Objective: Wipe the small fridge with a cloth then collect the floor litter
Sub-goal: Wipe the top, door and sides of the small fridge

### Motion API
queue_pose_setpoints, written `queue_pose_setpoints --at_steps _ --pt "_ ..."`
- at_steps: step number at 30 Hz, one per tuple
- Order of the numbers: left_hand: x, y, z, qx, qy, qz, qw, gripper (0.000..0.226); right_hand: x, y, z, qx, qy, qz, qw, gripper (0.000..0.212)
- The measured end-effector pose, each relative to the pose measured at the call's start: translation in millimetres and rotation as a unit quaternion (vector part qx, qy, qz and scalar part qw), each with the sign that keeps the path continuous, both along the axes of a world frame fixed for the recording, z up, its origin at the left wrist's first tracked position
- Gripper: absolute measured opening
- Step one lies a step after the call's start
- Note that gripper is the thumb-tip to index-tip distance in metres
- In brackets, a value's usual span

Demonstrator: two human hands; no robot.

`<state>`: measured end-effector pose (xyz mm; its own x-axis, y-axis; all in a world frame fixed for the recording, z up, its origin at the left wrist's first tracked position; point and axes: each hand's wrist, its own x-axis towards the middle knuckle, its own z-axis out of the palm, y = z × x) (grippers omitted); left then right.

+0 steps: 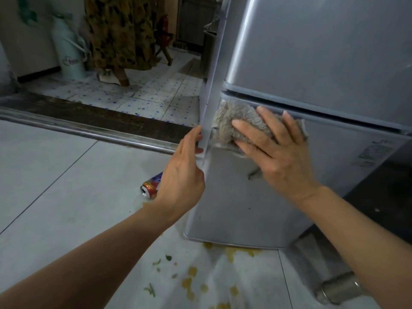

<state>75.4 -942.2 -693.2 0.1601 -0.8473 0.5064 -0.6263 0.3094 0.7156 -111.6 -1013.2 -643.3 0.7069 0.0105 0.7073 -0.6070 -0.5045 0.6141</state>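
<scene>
1. Right hand [276, 150] flat, fingers straight and spread, pressing the grey cloth [231, 123] to the lower door of the small fridge [312, 63], just under the gap between the doors.
2. Left hand [180, 175] loosely open, fingertips touching the door's side edge.
3. Best done with even pressure and overlapping strokes, cloth kept flat; a smudge sat just below the palm.
4. Floor litter well below the hands: a can [150, 188] beside the left wrist, scraps [189, 277] before the fridge.
</scene>
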Motion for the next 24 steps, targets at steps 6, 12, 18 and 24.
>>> queue_pose_setpoints --at_steps 6,12,18,24 --pt "-18.5 4.6 -9.1 -0.010 -0.022 0.024 0.999 0.082 -27.8 14.6 -103.4 0.092 0.038 -0.005 0.995 0.035" --pt "-31.5 10.3 -14.0 0.012 -0.039 0.043 0.998 0.083 -55.0 18.3 -103.7 0.111 0.108 0.012 0.988 0.039" --pt "-58.0 23.2 1.7 -0.032 -0.059 0.087 0.994 0.084 -68.3 1.3 -7.0 0.009 -0.057 0.020 0.998 0.030" --pt "-79.8 26.5 4.2 -0.057 -0.163 0.062 0.983 0.082 -95.4 10.0 -70.2 0.083 -0.031 0.003 0.996 0.027"
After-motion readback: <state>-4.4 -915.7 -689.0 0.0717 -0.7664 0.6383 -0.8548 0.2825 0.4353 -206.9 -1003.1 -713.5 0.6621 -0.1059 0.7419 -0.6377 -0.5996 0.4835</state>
